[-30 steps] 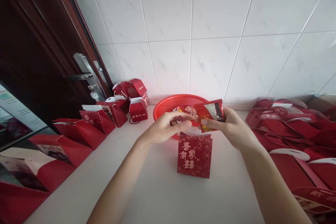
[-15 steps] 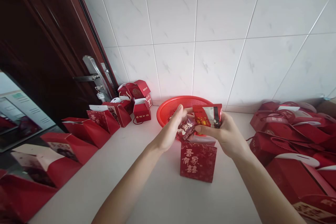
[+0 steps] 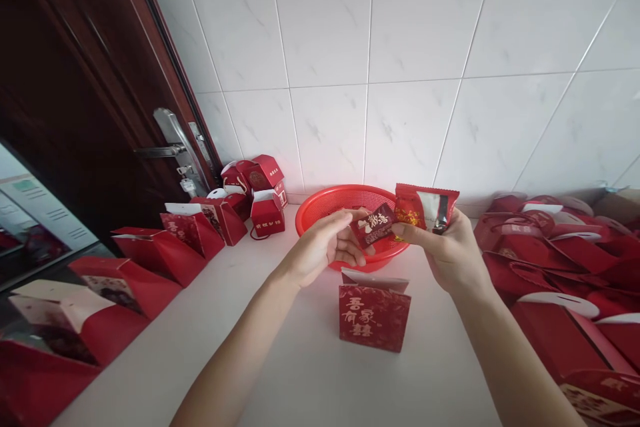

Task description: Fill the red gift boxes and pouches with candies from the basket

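A red snack packet (image 3: 423, 208) with a white and black end is pinched in my right hand (image 3: 457, 253), over the right side of a red plastic basket. A smaller dark-red packet (image 3: 375, 223) with pale characters lies against it, at my right thumb tip. My left hand (image 3: 320, 247) is beside the dark-red packet, its fingers loosely curled and apart; some fingertips are partly behind the packet. Below the hands, a red paper gift box (image 3: 375, 319) with pale characters stands upright on the white table, its top flaps open.
The red basket (image 3: 313, 203) stands against the tiled wall (image 3: 330, 133). Several red gift boxes (image 3: 150, 253) line the table's left edge, with more (image 3: 267, 213) near the door (image 3: 95, 60). Many red boxes (image 3: 565, 330) are piled on the right.
My right hand has moved up and to the right with the red packet. The dark-red packet has shifted right and up, and the left hand's fingers have loosened.
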`<action>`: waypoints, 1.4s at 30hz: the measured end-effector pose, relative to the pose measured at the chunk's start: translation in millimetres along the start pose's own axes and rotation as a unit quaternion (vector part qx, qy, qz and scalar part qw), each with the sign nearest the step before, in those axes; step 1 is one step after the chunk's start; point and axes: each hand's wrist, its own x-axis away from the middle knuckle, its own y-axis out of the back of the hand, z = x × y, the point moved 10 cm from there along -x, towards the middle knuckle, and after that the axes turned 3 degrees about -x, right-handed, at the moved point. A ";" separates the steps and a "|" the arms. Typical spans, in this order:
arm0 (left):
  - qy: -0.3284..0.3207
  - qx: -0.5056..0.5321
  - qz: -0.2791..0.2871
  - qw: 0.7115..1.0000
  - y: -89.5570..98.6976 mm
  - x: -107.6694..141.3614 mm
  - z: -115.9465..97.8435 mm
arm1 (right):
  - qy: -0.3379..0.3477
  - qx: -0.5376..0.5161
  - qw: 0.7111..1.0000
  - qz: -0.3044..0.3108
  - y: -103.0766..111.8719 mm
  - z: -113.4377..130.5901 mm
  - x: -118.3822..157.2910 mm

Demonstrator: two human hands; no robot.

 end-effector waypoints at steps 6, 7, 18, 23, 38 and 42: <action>-0.018 0.050 -0.004 0.999 -3.0 0.6 -0.7 | 0.019 0.018 1.000 -0.003 1.3 6.6 -0.8; -0.019 0.054 -0.002 0.998 -3.5 0.3 -0.6 | 0.022 0.023 0.999 -0.003 1.4 7.8 -0.6; -0.212 -0.082 -0.075 0.971 1.7 11.3 -32.9 | -0.013 0.035 0.998 -0.044 7.4 6.9 1.1; -0.434 -0.251 -0.149 0.852 -8.3 41.2 -64.9 | -0.119 -0.078 0.989 -0.045 4.2 -11.9 1.8; -0.400 -0.203 -0.130 0.884 -0.8 32.9 -57.5 | -0.125 -0.080 0.989 -0.017 -5.7 -11.8 1.6; -0.270 -0.136 -0.138 0.943 10.8 19.3 -44.3 | -0.122 -0.072 0.990 -0.022 -4.1 -10.5 1.3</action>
